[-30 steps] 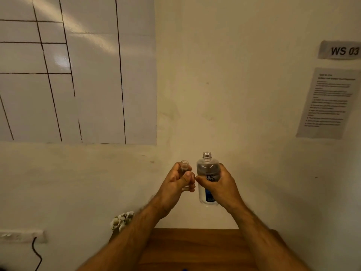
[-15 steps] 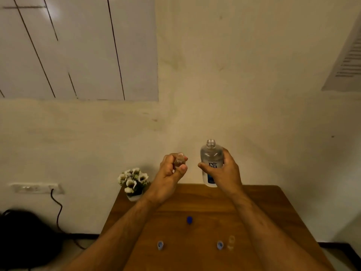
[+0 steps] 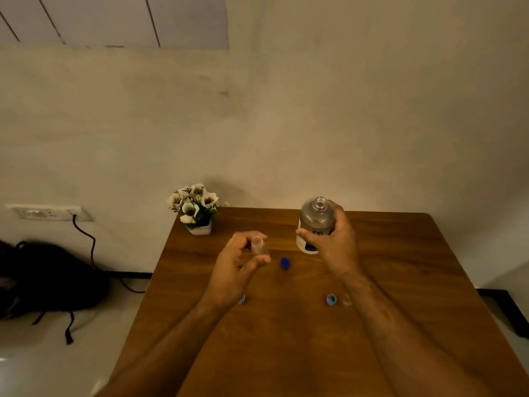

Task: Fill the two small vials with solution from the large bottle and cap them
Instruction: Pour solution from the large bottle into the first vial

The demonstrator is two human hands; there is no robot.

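Your left hand (image 3: 239, 263) is pinching one small vial (image 3: 258, 246) between thumb and fingertips, held upright above the desk (image 3: 286, 339), and its mouth has no cap on it. Honestly can't tell whether there's any liquid in it, it's too small and murky from up here. Just below that hand a light blue cap (image 3: 242, 299) peeks out on the wood. Moving right, a dark blue cap (image 3: 284, 263) sits loose near the middle, probably the big bottle's own. Then your right hand (image 3: 333, 243) is wrapped around the large bottle (image 3: 315, 224), which is open, roughly upright and leaning a bit, well apart from the vial, so no pouring is going on. Nearer to you on the right, a second light blue cap (image 3: 331, 299) lies just beside what looks like the other vial (image 3: 347, 300), uncapped too. So I'd say both cappings are left to do, and at least one fill looks pending, maybe both.
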